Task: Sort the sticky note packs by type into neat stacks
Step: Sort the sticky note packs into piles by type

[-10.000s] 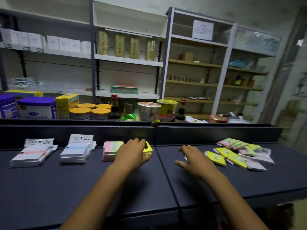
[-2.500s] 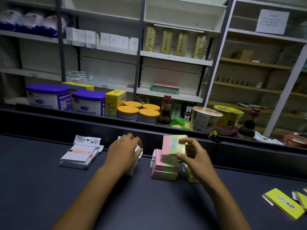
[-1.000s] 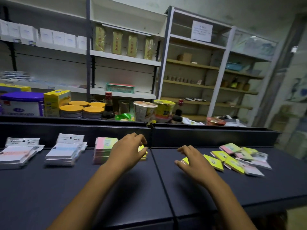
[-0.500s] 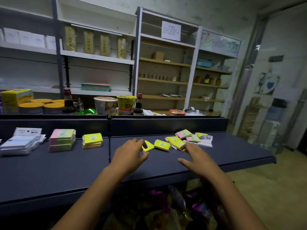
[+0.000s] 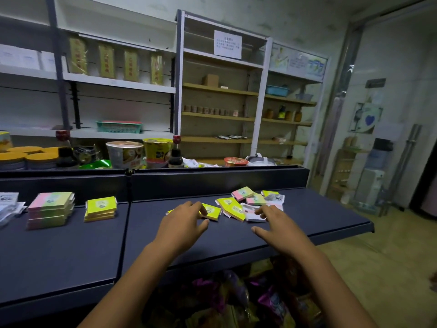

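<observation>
Both hands have slid right since a second ago, off the stacks and over to the loose pile. Left hand (image 5: 182, 220) is palm down, fingers loosely spread, tips touching a yellow pack (image 5: 211, 211). Right hand (image 5: 275, 224) is open too, fingertips on a white pack (image 5: 253, 215). Beyond them sits the unsorted pile (image 5: 250, 201); far left of the fingers, the yellow stack (image 5: 100, 208) and pink-green stack (image 5: 50, 209) sit on the dark shelf (image 5: 71, 252).

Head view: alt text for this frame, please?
Both hands, left hand and right hand, reach open over a loose pile of sticky note packs on a dark counter. To the left stand a yellow stack and a pink-green stack.
</observation>
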